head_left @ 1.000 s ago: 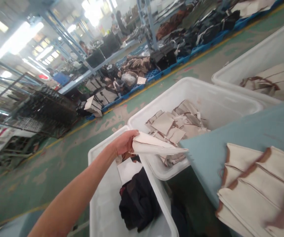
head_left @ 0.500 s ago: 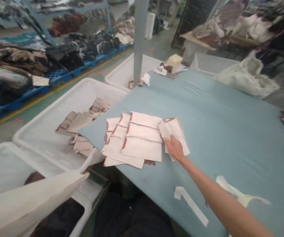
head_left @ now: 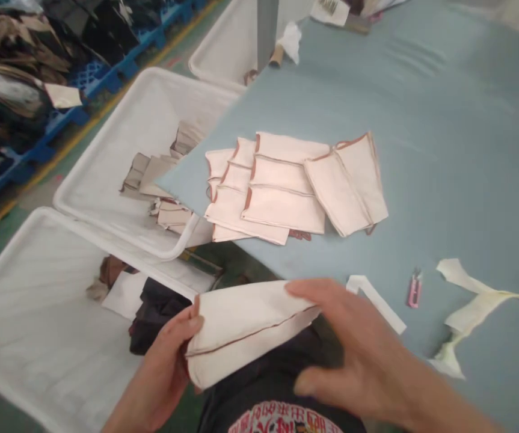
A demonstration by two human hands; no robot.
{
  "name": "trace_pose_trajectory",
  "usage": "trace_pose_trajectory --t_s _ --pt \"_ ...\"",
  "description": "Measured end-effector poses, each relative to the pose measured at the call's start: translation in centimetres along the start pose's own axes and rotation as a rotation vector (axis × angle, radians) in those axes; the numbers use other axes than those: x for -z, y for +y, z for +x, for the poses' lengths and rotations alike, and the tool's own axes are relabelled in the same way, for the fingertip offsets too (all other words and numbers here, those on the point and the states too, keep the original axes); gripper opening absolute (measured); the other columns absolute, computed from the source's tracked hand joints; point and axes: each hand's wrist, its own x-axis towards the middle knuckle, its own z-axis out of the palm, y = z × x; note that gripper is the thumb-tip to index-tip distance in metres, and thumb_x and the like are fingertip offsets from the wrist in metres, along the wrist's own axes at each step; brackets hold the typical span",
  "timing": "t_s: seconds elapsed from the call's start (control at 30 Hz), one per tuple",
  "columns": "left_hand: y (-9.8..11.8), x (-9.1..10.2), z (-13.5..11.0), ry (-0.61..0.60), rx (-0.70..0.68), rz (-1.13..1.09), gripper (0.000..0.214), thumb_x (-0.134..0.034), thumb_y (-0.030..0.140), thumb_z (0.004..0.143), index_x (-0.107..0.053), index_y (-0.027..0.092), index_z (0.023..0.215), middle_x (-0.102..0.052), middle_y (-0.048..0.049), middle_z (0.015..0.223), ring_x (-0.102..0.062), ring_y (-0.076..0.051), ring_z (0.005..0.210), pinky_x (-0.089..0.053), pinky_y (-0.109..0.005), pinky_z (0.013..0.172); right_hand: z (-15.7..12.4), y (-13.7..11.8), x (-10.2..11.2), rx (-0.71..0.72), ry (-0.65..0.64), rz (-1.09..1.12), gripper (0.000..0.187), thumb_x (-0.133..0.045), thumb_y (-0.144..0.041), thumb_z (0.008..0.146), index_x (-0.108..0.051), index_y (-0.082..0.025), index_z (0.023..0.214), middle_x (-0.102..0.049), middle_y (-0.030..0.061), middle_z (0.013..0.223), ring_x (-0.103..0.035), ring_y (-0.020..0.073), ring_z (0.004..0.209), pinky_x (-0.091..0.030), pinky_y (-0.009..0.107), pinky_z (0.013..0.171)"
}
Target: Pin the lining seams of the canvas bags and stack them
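Observation:
My left hand (head_left: 160, 367) grips the left end of a folded cream fabric piece (head_left: 241, 328) with brown edging, held in front of my body. My right hand (head_left: 353, 355) lies over its right end, fingers spread and slightly blurred, touching the cloth. On the blue table (head_left: 421, 120) beyond lies a stack of similar cream pieces (head_left: 263, 192), with two more pieces (head_left: 349, 183) leaning off its right side.
Small pink snips (head_left: 415, 290), a white strip (head_left: 376, 300) and a pale scrap (head_left: 471, 300) lie on the table. Left of it stand white bins: a near bin (head_left: 38, 300) with dark cloth, a middle bin (head_left: 119, 150) with cream pieces. A grey post (head_left: 267, 27) rises behind.
My left hand brought the fabric piece from over the bins to in front of me. My right hand left the stack on the table and came onto the piece. The view tilted down.

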Motion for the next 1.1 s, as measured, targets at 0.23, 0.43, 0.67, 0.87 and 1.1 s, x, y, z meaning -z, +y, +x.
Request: trace_pose_trajectory --t_s 0.23,0.43,0.67,0.87,1.1 --pt "-1.8 -0.6 4.5 -0.008 0.078 -0.014 0.051 -0.089 0.053 0.066 -0.071 0.019 0.099 -0.057 0.0061 0.057 -0.048 -0.011 0.046 -0.038 -0.020 0.042 -3.6 0.2 -15.2 -0.007 -0.077 0.115 0.014 -0.054 -0.021 0.098 -0.066 -0.018 0.106 -0.073 0.0095 0.093 -0.070 0.0242 0.081 -0.054 0.035 0.070" --pt "-2.4 -0.5 7.5 -0.202 -0.046 0.169 0.061 -0.061 0.075 0.085 -0.070 0.016 0.076 -0.063 -0.0030 0.065 -0.054 -0.016 0.060 -0.048 -0.027 0.062 -4.6 4.3 -15.4 -0.198 -0.078 0.296 0.012 -0.052 -0.017 0.097 -0.062 -0.019 0.092 -0.064 0.0000 0.077 -0.062 0.0137 0.066 -0.047 0.023 0.060" --pt "-4.5 -4.7 8.9 -0.283 -0.305 0.595 0.027 -0.067 0.042 0.093 -0.072 0.017 0.104 -0.071 -0.0071 0.099 -0.062 -0.022 0.094 -0.047 -0.030 0.088 -7.6 9.2 -13.2 -0.373 -0.139 0.397 0.011 -0.060 -0.025 0.094 -0.062 -0.021 0.084 -0.064 -0.0018 0.070 -0.059 0.0139 0.059 -0.045 0.022 0.053" --pt "-6.5 -8.5 9.6 -0.283 -0.378 0.778 0.026 -0.058 0.039 0.097 -0.065 0.016 0.085 -0.059 -0.0011 0.078 -0.050 -0.015 0.074 -0.042 -0.025 0.070 -10.9 10.3 -13.3 -0.236 0.114 0.098 0.005 -0.055 -0.018 0.092 -0.057 -0.022 0.089 -0.067 0.0004 0.073 -0.066 0.0165 0.060 -0.046 0.026 0.056" --pt "-9.4 -10.5 9.2 -0.318 -0.535 0.912 0.022 -0.056 0.032 0.097 -0.068 0.016 0.087 -0.063 -0.0009 0.078 -0.053 -0.015 0.074 -0.044 -0.024 0.071 -14.3 9.7 -13.2 -0.228 0.239 0.170 0.013 -0.065 -0.022 0.088 -0.052 -0.023 0.088 -0.058 -0.0046 0.070 -0.058 0.0135 0.056 -0.043 0.026 0.057"
